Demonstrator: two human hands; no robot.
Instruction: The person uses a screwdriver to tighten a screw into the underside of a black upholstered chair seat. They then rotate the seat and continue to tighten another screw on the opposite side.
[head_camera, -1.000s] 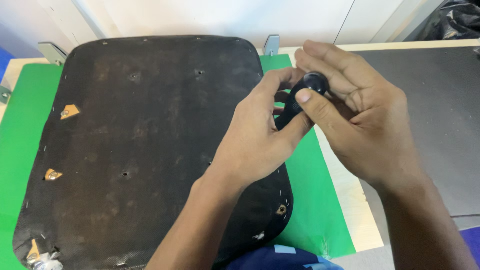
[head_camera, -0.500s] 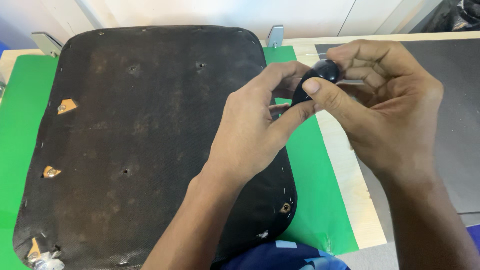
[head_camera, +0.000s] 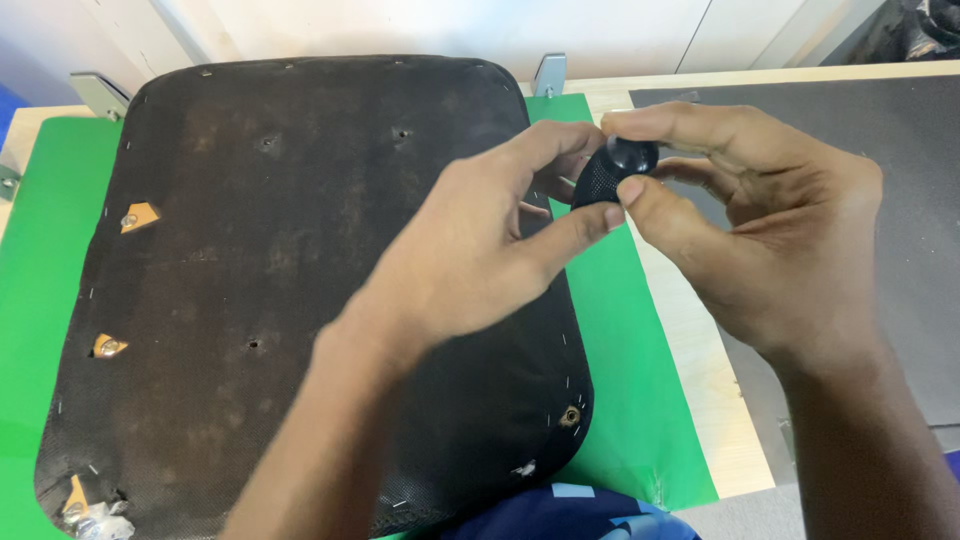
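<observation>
Knob (head_camera: 612, 172) pinched above panel edge (head_camera: 560, 300)

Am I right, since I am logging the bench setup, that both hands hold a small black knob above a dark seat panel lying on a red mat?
Not quite: the head view shows the mat is green, not red. The left hand and right hand do hold the small black knob above the dark seat panel.
</observation>
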